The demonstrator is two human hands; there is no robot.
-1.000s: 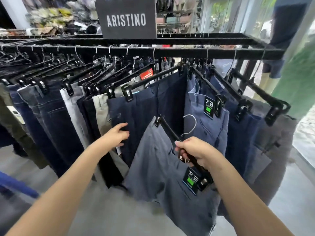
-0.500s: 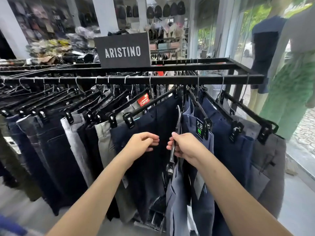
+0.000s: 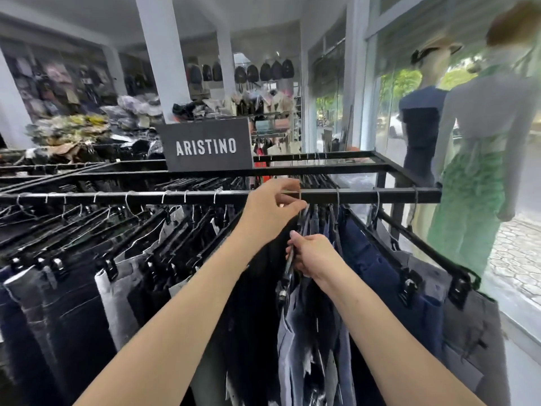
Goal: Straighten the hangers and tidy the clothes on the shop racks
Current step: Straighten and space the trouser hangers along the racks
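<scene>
Left hand point(image 3: 270, 210) is pinching a wire hook point(image 3: 299, 197) at the front rail point(image 3: 175, 197), thumb and fingertips closed on it. The hook is blurring, so I cannot tell if it is sitting over the rail. Right hand point(image 3: 314, 254) is gripping the black hanger point(image 3: 288, 269) just below, fingers curling round its bar. Grey-blue shorts point(image 3: 288, 347) are hanging from it, between dark trousers point(image 3: 251, 303) and navy trousers point(image 3: 377, 276). Sign point(image 3: 206, 146) is standing on the rack behind.

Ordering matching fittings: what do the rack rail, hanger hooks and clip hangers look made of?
Rack rail: probably painted metal, matte black, straight square-edged bar. Hanger hooks: thin bare wire with silvery glint, likely steel. Clip hangers: seemingly black plastic bars with slight sheen; clip material unclear.
</scene>
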